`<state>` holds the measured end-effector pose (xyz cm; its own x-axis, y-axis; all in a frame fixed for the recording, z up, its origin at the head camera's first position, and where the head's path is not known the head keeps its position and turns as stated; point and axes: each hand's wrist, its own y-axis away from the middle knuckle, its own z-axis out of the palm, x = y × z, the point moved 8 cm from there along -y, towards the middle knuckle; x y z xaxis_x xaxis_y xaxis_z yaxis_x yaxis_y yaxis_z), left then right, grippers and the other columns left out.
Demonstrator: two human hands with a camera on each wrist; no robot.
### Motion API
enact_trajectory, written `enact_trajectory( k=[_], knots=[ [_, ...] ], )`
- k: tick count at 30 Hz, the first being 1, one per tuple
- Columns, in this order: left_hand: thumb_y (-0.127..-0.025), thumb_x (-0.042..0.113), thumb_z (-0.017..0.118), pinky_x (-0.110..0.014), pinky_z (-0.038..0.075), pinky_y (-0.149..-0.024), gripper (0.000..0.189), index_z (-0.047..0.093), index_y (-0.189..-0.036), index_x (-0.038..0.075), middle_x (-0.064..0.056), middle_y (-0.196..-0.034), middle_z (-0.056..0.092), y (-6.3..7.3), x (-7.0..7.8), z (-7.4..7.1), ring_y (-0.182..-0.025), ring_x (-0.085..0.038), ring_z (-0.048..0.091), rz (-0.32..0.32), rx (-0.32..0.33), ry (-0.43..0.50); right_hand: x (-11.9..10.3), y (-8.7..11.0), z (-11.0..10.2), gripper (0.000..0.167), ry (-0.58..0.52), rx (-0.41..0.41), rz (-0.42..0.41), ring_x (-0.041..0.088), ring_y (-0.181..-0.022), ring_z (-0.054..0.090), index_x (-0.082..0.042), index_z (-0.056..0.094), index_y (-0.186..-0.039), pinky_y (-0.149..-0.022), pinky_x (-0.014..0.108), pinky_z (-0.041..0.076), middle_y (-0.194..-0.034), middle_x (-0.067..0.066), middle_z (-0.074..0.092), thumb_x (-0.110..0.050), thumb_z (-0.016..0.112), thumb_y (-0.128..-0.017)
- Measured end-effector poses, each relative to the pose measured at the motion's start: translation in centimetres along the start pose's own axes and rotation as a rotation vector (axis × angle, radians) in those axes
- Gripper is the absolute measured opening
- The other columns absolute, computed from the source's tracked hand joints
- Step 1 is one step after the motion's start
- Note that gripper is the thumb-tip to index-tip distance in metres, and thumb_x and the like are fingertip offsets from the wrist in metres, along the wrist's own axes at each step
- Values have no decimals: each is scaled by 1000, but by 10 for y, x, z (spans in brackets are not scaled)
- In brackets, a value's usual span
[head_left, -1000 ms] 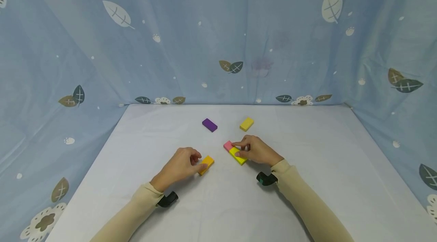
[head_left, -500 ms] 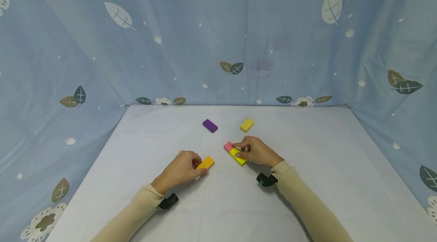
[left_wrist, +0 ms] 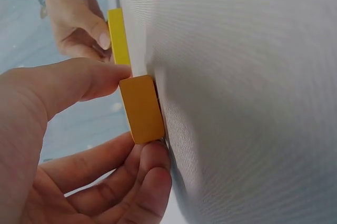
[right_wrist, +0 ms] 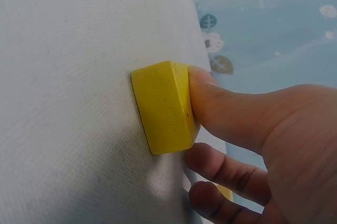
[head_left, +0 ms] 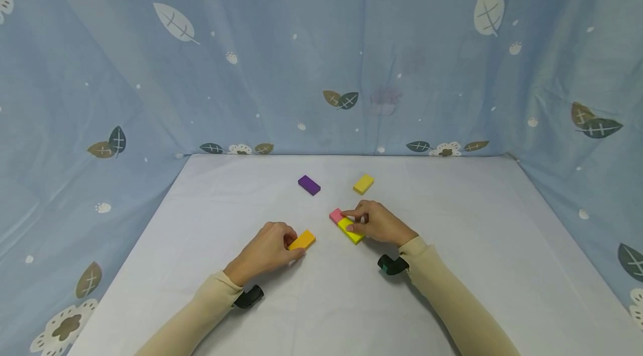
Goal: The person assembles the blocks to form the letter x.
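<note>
In the head view, my left hand (head_left: 266, 253) pinches an orange rectangular block (head_left: 303, 239) near the table's middle. The left wrist view shows the thumb on one long side of the orange block (left_wrist: 142, 109) and fingers on the opposite side, close to the cloth. My right hand (head_left: 379, 222) rests over a bright yellow block (head_left: 350, 231). Its end meets a pink block (head_left: 337, 215), both flat in one slanting line. Close up, the right thumb (right_wrist: 216, 103) presses the yellow block's top face; other fingers bend beside it, and the index fingertip is hidden there.
Farther back lie a purple block (head_left: 308, 184) and a paler yellow block (head_left: 363, 183), apart from each other. A white cloth covers the table (head_left: 321, 311). Behind it hangs a blue curtain (head_left: 281, 66) printed with leaves and flowers.
My left thumb has shifted from the orange block's top to its near side, and the fingers have closed in on the other side. My right hand has stayed put.
</note>
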<state>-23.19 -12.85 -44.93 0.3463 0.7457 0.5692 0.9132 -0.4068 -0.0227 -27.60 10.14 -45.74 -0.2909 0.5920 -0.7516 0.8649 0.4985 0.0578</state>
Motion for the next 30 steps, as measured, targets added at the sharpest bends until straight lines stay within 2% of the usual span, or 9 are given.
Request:
enact_trajectory(
  k=[5,16,30],
  knots=[
    [-80,23,86,-21,49,-65,24,78,-90,3,0,-80,69,-1,1,-1,-70,-8,55,6,9,-12,1,0,-1,32,2,2,9,17,-76,48,-9,76,-124,-58,22,39,-90,3,66,-15,78,-93],
    [-79,22,84,-21,51,-66,25,78,-93,2,1,-80,68,0,1,0,-69,-7,55,-5,10,-22,-2,2,0,40,-4,-3,-3,16,-72,47,-7,70,-133,-57,21,38,-83,5,59,-15,77,-94],
    [-78,21,84,-22,51,-67,26,78,-94,2,2,-79,68,-4,2,-3,-70,-8,55,11,9,-49,-2,1,0,40,4,-5,-14,16,-73,47,-7,70,-132,-58,21,38,-82,4,60,-15,77,-93]
  ],
)
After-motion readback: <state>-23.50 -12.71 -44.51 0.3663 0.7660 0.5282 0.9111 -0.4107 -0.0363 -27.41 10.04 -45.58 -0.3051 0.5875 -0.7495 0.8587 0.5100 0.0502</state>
